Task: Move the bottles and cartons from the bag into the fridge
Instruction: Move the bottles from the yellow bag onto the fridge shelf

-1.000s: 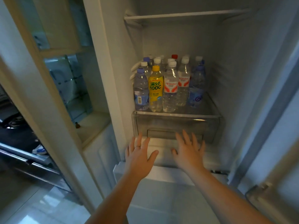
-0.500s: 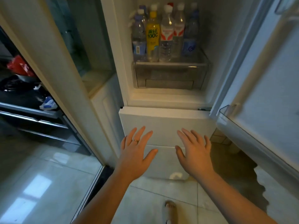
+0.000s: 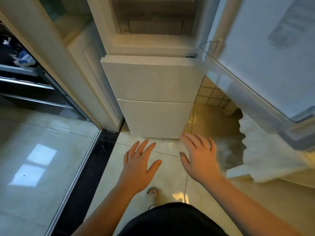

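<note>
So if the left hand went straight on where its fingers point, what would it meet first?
Probably the fridge's bottom drawer front, near its lower edge. The left hand is open and empty, with only floor tile between; depth is unclear.

white fridge (image 3: 153,92), cream tiled floor (image 3: 139,181), black shorts (image 3: 172,220)

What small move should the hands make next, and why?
Probably swing the right hand rightward and down to the white bag on the floor under the open fridge door. Both it and the left hand are open and hold nothing, so a bottle or carton must be fetched first. Its contents are not visible.
</note>
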Demonstrator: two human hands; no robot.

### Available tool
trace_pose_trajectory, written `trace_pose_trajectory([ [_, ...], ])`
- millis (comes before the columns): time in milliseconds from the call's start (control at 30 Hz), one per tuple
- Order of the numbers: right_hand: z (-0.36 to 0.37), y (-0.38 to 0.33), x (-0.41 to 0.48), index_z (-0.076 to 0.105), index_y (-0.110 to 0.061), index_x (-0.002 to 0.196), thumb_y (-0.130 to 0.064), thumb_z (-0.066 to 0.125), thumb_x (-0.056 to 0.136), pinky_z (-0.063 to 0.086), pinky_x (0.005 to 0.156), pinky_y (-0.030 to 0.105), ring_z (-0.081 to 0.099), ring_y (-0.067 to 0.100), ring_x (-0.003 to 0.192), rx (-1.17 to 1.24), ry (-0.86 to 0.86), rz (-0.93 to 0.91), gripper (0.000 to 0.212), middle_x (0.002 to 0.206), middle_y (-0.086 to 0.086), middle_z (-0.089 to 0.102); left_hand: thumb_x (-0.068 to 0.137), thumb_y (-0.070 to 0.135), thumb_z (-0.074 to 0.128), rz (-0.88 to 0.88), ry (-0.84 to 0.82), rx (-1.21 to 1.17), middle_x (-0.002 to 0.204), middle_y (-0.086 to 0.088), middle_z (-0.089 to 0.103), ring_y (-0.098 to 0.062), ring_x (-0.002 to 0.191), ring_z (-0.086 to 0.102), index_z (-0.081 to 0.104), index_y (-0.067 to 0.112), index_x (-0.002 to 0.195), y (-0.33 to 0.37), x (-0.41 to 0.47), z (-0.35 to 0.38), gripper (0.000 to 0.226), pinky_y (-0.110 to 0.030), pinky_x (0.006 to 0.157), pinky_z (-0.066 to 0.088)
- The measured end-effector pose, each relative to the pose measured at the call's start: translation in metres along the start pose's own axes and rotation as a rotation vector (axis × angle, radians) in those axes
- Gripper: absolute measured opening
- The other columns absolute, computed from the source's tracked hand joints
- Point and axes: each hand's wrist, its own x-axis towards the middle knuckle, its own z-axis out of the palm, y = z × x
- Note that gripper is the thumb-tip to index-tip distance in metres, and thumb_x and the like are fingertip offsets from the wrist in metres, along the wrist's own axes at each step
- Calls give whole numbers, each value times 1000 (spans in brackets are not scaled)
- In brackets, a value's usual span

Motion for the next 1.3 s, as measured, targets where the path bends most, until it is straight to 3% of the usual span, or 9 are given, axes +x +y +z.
trace_pose_trajectory([
  [200,-3,88,-108,48,-30,139,-41,58,88,22,113,56,38,25,138,2,-61,20,53,146,-6,47,86,72,18,-17,-85,10,164,11,5,-16,151,-6,15,41,153,90,-59,74,73,-44,121,4],
  [467,-32,215,-241,51,-28,137,-37,65,84,29,110,57,42,27,135,-14,-85,131,55,144,-5,50,92,67,27,13,-110,-15,163,12,13,-15,151,0,20,42,152,213,-124,178,65,-42,120,6],
  [633,-54,278,-296,48,-30,139,-38,57,87,27,112,54,39,24,137,28,-102,253,54,147,-7,46,87,74,20,113,-175,-23,162,11,15,-15,151,2,21,41,151,278,-141,211,72,-42,119,7],
  [767,-69,323,-318,47,-31,138,-36,61,86,26,112,54,41,22,134,54,-81,363,54,144,-8,47,96,63,33,197,-228,3,163,11,14,-14,151,0,20,40,152,331,-123,229,62,-40,120,6],
  [1000,-96,418,-312,43,-33,143,-37,58,90,20,116,53,32,19,140,64,-16,496,55,150,-10,40,95,63,34,323,-269,42,162,11,16,-16,150,4,21,40,152,425,-59,262,63,-38,120,8],
  [1300,-143,574,-260,43,-30,143,-36,56,91,24,113,51,36,21,138,5,27,585,53,148,-7,44,97,57,40,439,-318,-44,159,10,23,-15,148,13,27,36,151,561,62,300,59,-43,120,18],
])
